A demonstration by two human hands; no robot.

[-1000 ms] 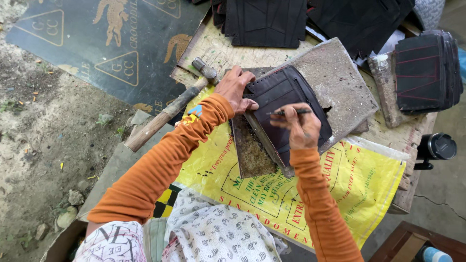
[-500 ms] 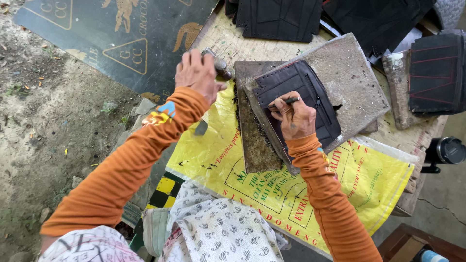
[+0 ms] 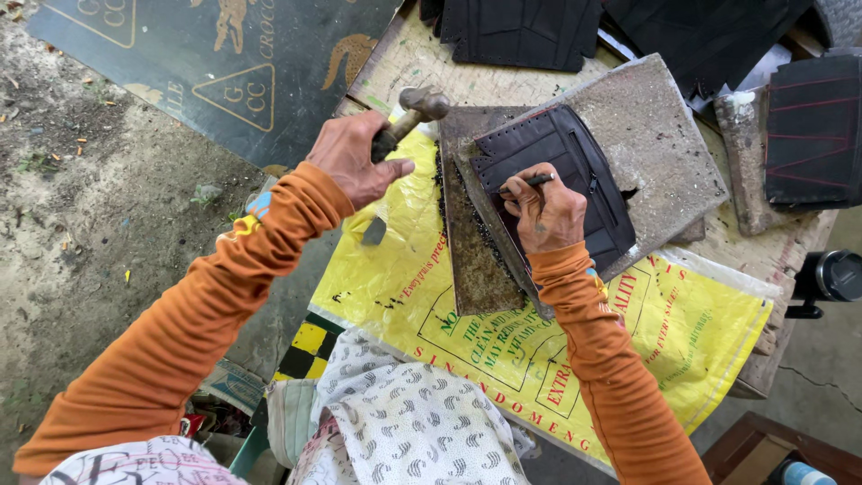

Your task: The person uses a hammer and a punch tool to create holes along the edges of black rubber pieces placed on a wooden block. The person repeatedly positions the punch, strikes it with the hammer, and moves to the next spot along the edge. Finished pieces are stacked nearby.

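Observation:
My left hand (image 3: 356, 157) grips the handle of a hammer (image 3: 420, 106), raised with its metal head up and to the left of a dark leather piece. My right hand (image 3: 544, 209) pinches a thin dark metal punch (image 3: 532, 182) and presses its tip onto the black stitched leather piece (image 3: 566, 171). The leather lies on a grey stone slab (image 3: 655, 144), which rests tilted over a rusty metal plate (image 3: 467, 260). Both arms wear orange sleeves.
A yellow printed sack (image 3: 691, 332) covers the low work board under the slab. More black leather pieces (image 3: 521, 31) lie at the back and at the right (image 3: 813, 130). A dark printed mat (image 3: 206, 63) lies on the dirt at the left. Patterned cloth (image 3: 413, 422) covers my lap.
My left hand left the leather, took hold of the hammer lying at the left and lifted it. My right hand stayed on the leather with the punch.

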